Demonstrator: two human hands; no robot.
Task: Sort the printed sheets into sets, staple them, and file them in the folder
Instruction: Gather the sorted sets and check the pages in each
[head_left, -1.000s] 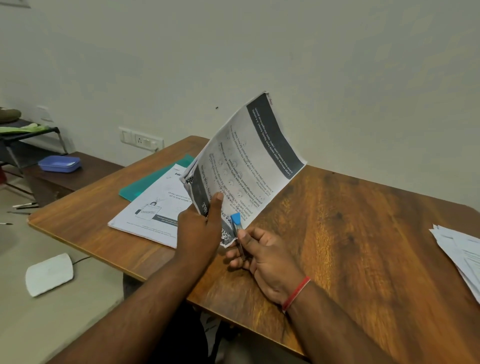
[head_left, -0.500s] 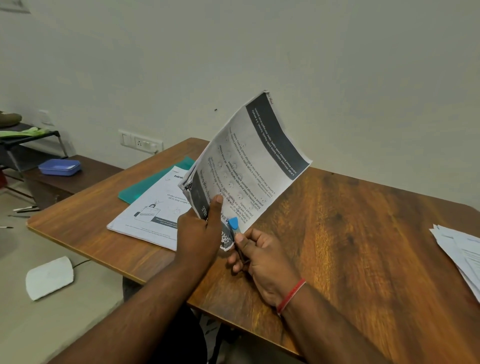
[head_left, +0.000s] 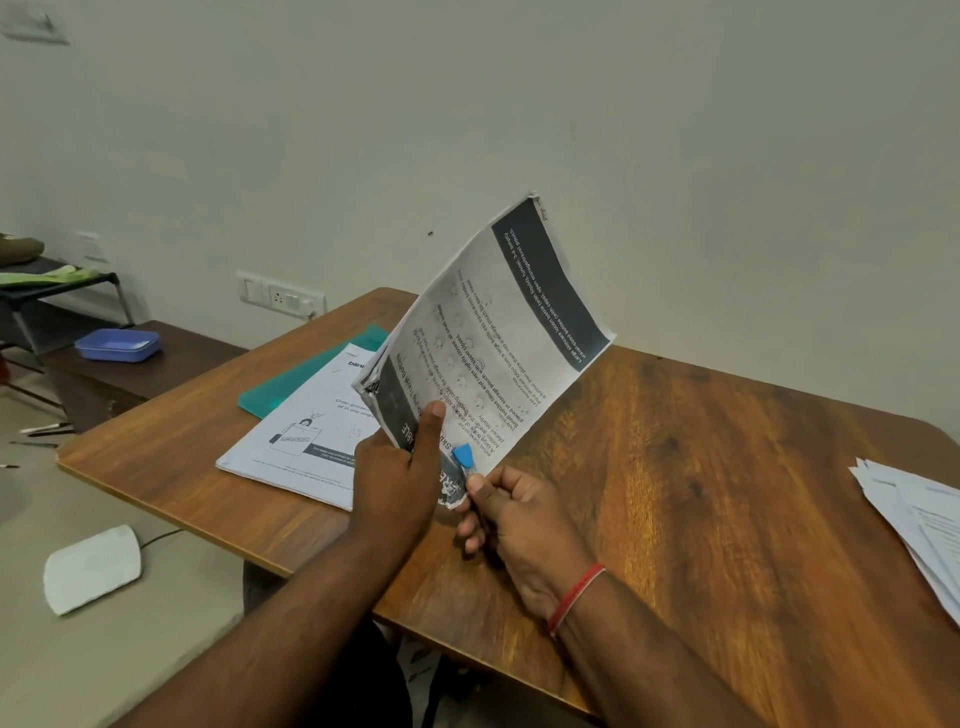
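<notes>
- Head view: we are at stapling; our left hand (head_left: 395, 478) pinches the sheet set (head_left: 483, 353) upright above the table (head_left: 701, 467).
- Our right hand (head_left: 519, 519) grips what seems a small stapler (head_left: 463, 457) at its lower corner.
- Next we must squeeze firmly, with the corners aligned.

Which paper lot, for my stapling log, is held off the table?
The dark-banded printed set in the left hand; the stack on the teal folder and right-edge sheets lie flat.

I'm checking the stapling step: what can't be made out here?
Head view:
Stapler: only a blue tip shows; the right hand hides the rest.
Held sheets: the left hand covers their lower corner, so no staple can be seen.
Stack at the right: cut off by the frame edge.
Folder: mostly under a printed set.
</notes>
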